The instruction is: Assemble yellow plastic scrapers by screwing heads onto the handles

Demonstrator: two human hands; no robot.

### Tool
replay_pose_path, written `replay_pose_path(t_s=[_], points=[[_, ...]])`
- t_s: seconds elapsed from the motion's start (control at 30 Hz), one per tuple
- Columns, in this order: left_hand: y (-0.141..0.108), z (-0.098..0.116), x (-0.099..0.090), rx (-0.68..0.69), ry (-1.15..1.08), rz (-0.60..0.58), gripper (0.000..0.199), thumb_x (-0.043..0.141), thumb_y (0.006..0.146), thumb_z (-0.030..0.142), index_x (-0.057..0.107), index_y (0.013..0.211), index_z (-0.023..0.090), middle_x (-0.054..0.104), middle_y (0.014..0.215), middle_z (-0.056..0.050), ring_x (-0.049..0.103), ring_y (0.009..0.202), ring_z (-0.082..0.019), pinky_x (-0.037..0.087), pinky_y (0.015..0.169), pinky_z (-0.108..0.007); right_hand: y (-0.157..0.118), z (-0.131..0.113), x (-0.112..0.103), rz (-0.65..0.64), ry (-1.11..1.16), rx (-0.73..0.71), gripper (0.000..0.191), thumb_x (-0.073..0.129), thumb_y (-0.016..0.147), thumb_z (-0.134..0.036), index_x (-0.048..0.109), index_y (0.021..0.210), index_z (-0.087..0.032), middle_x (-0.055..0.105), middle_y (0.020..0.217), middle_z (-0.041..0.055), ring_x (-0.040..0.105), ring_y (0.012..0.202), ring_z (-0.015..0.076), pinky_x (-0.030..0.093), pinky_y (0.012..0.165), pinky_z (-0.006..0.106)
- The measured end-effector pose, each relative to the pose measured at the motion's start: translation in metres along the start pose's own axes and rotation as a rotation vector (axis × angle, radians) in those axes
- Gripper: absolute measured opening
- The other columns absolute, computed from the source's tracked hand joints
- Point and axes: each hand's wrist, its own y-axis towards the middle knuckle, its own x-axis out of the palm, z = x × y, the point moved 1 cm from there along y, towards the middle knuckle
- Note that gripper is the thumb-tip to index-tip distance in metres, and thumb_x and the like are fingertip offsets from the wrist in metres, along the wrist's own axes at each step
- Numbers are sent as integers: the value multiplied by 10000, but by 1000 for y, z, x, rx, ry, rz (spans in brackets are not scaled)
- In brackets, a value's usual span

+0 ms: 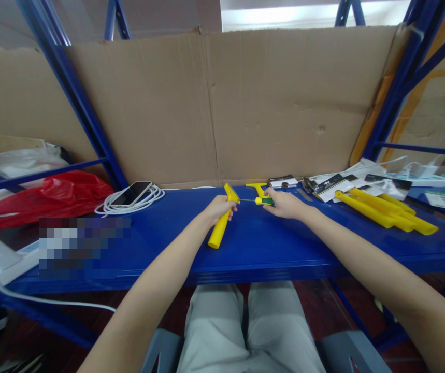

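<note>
My left hand (220, 207) is closed around a yellow scraper (218, 233), which has a round tubular handle and a wider, angled head. The scraper stands tilted over the blue tabletop, its handle end toward me. My right hand (284, 203) grips a screwdriver (261, 201) by its yellow and green handle. The thin metal shaft points left, and its tip reaches the scraper's head beside my left fingers. Just behind the screwdriver lies a yellow T-shaped piece (259, 188), partly covered by the right hand and the tool.
Several yellow handles (385, 210) lie at the right beside black-and-white packets (331, 187). Another small packet (283, 182) is at the back. On the left are a phone (132, 193), a coiled white cable (150, 199) and a red plastic bag (70, 194). Cardboard (284, 103) walls the back.
</note>
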Motion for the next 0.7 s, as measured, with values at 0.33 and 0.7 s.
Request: replay_pose_path(t_s=[0.33, 0.7], points=[[7, -6, 2, 37, 22, 22, 266, 427, 762, 29, 438, 530, 159, 403, 334, 55, 382, 293, -62, 304, 371, -188, 1, -7, -1, -21, -85, -55, 257, 414, 892, -319, 556, 979, -123, 634, 1006, 151, 594, 939, 238, 420, 750, 302], [7, -8, 3, -9, 31, 13, 248, 439, 755, 40, 448, 536, 157, 398, 325, 58, 367, 279, -61, 291, 349, -186, -1, -3, 2, 65, -153, -130, 196, 436, 871, -281, 507, 1007, -159, 609, 1091, 112, 597, 945, 227, 408, 705, 286]])
